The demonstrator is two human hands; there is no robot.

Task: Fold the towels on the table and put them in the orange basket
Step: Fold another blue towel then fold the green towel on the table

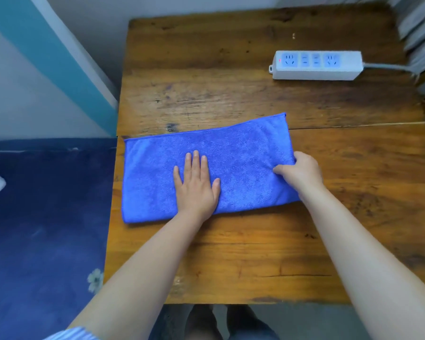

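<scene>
- Blue towel (231,165): plush microfibre, folded into a long band, lying flat across the middle of the wooden table (231,253), slightly askew.
- Left hand (196,185): palm down, fingers straight, pressing the towel's centre.
- Right hand (302,171): fingers curled, pinching the towel's right end.
- White power strip (317,66): far right, well apart.

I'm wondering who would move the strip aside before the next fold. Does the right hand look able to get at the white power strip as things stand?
Probably yes. Bare table lies between the right hand and the power strip, with nothing in the way. But that hand now grips the blue towel's right edge and would have to let go.
</scene>
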